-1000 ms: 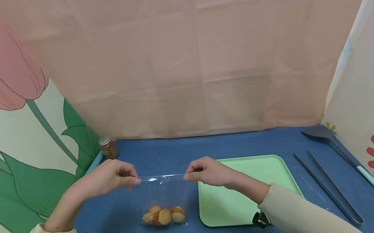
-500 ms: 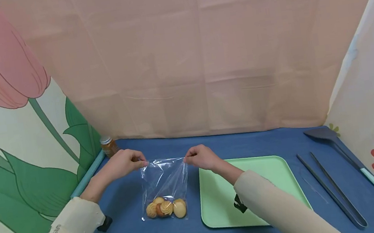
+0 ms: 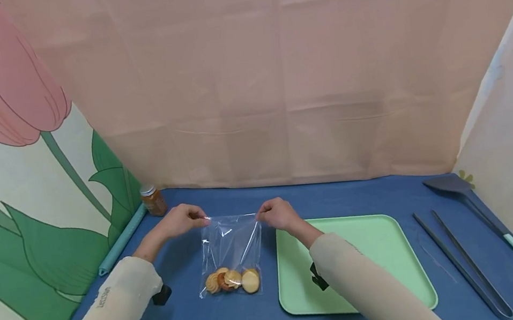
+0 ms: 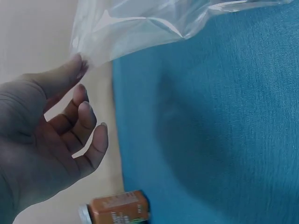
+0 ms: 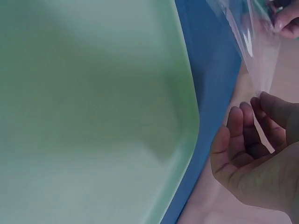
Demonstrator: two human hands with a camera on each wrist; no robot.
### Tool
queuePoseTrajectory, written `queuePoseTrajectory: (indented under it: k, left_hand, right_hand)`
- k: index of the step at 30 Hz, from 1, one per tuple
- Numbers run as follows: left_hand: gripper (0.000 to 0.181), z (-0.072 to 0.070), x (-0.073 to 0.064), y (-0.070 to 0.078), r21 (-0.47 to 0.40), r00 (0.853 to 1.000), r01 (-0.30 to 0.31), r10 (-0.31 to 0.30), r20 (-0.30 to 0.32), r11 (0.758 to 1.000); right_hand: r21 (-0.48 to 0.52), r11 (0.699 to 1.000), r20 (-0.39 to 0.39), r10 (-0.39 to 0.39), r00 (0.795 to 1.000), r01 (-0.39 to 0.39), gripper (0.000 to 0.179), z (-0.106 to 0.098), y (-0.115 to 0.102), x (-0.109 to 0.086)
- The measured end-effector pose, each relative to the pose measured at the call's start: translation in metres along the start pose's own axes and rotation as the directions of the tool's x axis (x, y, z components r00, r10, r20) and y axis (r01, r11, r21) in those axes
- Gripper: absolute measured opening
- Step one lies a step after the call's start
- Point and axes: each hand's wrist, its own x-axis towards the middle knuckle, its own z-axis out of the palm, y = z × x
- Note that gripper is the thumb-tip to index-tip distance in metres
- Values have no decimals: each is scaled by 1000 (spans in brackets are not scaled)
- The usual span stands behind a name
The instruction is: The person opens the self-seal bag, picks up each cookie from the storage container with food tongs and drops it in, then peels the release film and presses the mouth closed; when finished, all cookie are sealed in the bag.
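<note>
A clear plastic bag (image 3: pixel 231 241) hangs by its top corners between two hands. Several round golden cookies (image 3: pixel 250 281) lie at its bottom, some overlapping. My left hand (image 3: pixel 184 219) pinches the bag's upper left corner between thumb and index finger; in the left wrist view its other fingers (image 4: pixel 96 144) are loosely bent. At the upper right corner, my right hand (image 3: pixel 279 214) pinches the film in the same way, as the right wrist view also shows. Whether the bag's bottom touches the blue cloth I cannot tell.
A light green tray (image 3: pixel 369 242) lies right of the bag, partly under the right forearm. Beyond it are tongs (image 3: pixel 465 267) and a dark spatula (image 3: pixel 482 211) with a pale blue handle. A jar (image 3: pixel 154 200) and a blue roll (image 3: pixel 123 239) lie at the back left.
Both hands have raised the bag's top edge and moved farther back, still pinching its corners. The bag's front now faces the head camera more, and the head view has shifted slightly.
</note>
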Motion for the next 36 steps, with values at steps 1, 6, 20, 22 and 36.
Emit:
queuePoseTrajectory:
  k: [1, 6, 20, 22, 36]
  left_hand:
    - [16, 1, 2, -2, -10, 1000, 13, -13, -2, 1000]
    - [15, 10, 9, -10, -21, 997, 67, -68, -22, 998]
    - [15, 30, 15, -8, -10, 987, 138, -139, -82, 990]
    - [15, 31, 16, -9, -6, 987, 135, -135, -82, 991]
    - [51, 16, -3, -9, -99, 959, 276, -268, 88, 956]
  right_hand:
    - [-7, 1000, -8, 6, 1000, -6, 16, 1, 1, 2]
    - [-45, 999, -28, 16, 999, -17, 15, 3, 2, 9]
    - [-61, 997, -49, 42, 998, -45, 16, 3, 6, 6]
    - [-53, 997, -52, 53, 997, -56, 18, 2, 6, 5]
    - [-187, 982, 130, 30, 991, -5, 18, -11, 0, -29]
